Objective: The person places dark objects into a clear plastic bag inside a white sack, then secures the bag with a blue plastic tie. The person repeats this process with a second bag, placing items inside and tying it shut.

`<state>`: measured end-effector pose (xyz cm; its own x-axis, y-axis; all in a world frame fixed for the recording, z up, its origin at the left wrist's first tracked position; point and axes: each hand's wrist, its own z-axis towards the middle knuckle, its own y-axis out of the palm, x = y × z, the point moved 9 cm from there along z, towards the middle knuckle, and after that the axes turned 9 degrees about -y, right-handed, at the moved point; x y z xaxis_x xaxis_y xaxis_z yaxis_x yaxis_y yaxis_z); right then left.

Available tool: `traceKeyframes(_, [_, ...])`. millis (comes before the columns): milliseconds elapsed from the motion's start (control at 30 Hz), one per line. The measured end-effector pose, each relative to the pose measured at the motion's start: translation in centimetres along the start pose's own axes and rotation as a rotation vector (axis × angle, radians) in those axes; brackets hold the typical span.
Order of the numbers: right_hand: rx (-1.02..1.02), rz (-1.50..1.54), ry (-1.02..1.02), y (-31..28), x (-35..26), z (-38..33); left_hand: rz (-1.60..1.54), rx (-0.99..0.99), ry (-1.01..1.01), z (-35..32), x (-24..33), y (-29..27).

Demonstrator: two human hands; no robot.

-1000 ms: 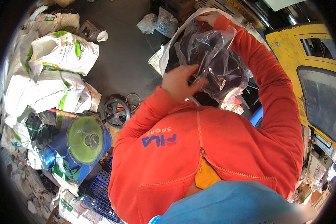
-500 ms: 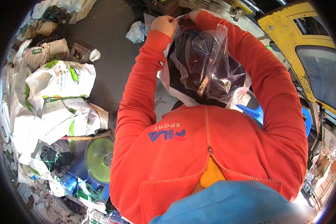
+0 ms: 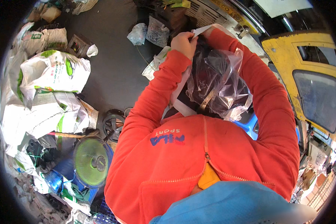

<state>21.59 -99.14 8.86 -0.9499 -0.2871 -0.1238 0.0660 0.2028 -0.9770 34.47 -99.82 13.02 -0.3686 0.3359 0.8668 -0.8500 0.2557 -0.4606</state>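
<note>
— Where's the bag (image 3: pixel 218 87)?

— Up in front of the chest, hanging down from the left hand (image 3: pixel 183 43). It's clear plastic with something dark inside.

— Are the fingers shut on it?

— The left ones are, pinched on the white strip at the bag's mouth. The right hand I can't see at all; only the orange sleeve (image 3: pixel 272 108) runs up behind the bag, so whether it grips is anyone's guess.

— Which way does the bag lie?

— Long axis runs from the mouth, up by the left hand, down toward the zip. The bulk sits below and right of those fingers.

— And round about?

— Floor (image 3: pixel 115 71) beneath, white sacks (image 3: pixel 54 72) and a green fan (image 3: pixel 91 162) to the left.
</note>
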Motion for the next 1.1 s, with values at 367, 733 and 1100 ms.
traceKeyframes(367, [-0.048, 0.229, 0.055, -2.4, -1.1, -0.9, -0.145, 0.022, 0.105, -1.0, 0.5, 0.1])
traceKeyframes(733, [0.346, 0.702, 0.513, 1.1, 4.2, -1.1, -0.477, -0.364, -0.558, 2.9, -7.0, 4.0])
traceKeyframes(1100, [-0.201, 0.295, 0.128, -2.7, 1.5, 3.7, -0.793, -0.183, -0.428, 4.2, -6.1, 1.6])
